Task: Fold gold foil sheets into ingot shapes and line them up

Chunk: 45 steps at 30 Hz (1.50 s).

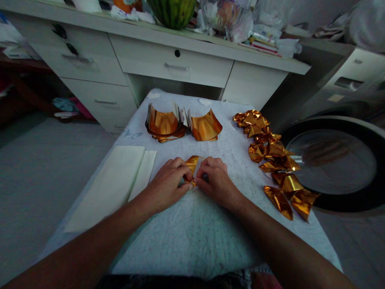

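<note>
Between my hands, low over the cloth-covered table, is a sheet of gold foil paper (pixel 192 162), partly folded, with its pale back showing on the right. My left hand (pixel 172 176) pinches its left side, thumb and fingers closed. On the other side, my right hand (pixel 215 176) grips the paper with curled fingers. Both hands hide much of the sheet. Beyond them stand two curved stacks of gold foil paper, a left stack (pixel 164 122) and a right stack (pixel 206 126). Several folded gold foil pieces (pixel 267 150) lie in a heap along the table's right side.
White paper sheets (pixel 111 176) lie flat on the left of the table (pixel 192 241). Behind it is a white drawer desk (pixel 195 66) bearing a watermelon (pixel 173 12) and plastic bags. An open round washer door (pixel 337 160) stands close by the table's right edge.
</note>
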{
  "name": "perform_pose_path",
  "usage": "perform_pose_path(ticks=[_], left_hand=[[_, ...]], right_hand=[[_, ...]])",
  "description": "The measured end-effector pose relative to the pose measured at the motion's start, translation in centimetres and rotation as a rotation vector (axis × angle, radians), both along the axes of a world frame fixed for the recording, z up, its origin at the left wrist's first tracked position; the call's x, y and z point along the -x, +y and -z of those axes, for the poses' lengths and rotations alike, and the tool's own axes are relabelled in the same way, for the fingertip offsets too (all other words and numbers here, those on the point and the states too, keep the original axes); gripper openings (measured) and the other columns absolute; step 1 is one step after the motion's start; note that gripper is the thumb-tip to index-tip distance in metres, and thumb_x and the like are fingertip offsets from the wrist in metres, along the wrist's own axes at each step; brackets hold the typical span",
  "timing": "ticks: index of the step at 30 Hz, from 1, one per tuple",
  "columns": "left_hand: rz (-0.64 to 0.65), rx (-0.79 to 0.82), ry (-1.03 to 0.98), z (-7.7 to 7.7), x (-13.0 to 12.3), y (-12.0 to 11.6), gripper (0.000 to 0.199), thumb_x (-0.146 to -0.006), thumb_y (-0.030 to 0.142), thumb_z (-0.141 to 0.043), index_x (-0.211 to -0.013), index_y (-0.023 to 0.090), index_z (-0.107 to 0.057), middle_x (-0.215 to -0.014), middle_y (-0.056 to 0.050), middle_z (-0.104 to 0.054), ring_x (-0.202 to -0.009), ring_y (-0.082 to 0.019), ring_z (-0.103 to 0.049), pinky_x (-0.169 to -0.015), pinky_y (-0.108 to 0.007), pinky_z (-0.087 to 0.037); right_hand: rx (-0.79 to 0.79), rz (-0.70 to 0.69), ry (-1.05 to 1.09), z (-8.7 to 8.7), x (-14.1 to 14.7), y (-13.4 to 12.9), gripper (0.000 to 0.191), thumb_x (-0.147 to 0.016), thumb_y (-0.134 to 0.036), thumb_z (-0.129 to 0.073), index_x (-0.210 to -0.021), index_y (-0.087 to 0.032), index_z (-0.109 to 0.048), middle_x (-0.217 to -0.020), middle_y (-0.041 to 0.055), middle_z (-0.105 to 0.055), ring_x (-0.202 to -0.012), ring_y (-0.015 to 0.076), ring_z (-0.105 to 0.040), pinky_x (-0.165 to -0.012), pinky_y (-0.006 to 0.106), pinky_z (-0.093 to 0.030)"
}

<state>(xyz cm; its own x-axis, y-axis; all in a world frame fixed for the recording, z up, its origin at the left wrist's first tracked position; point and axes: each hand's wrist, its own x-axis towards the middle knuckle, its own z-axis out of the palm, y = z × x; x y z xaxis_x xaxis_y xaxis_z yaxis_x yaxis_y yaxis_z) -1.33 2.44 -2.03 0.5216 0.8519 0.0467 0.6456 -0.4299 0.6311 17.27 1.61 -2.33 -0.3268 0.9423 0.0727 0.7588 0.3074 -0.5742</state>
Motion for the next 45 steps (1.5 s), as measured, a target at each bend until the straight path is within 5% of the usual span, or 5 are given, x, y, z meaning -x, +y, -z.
perform_pose_path(ticks=[24, 45], left_hand=[[-0.026, -0.002, 0.020, 0.04, -0.35, -0.16, 0.007, -0.079, 0.021, -0.066, -0.082, 0.020, -0.059, -0.095, -0.003, -0.056, -0.095, -0.023, -0.051, -0.085, -0.040, -0.042], [-0.009, 0.034, 0.023, 0.16, -0.20, 0.04, 0.015, -0.079, 0.021, -0.065, -0.094, 0.024, -0.067, -0.102, -0.003, -0.059, -0.101, -0.024, -0.051, -0.091, -0.041, -0.042]], right_hand=[[-0.020, 0.046, -0.074, 0.04, 0.46, -0.17, 0.008, -0.082, -0.023, -0.069, -0.082, -0.020, -0.061, -0.097, 0.0044, -0.057, -0.097, 0.0236, -0.046, -0.083, 0.037, -0.034], [-0.066, 0.029, -0.168, -0.34, 0.05, -0.51, 0.028, -0.081, -0.038, -0.068, -0.097, -0.020, -0.055, -0.106, 0.0068, -0.055, -0.099, 0.0269, -0.046, -0.085, 0.042, -0.038]])
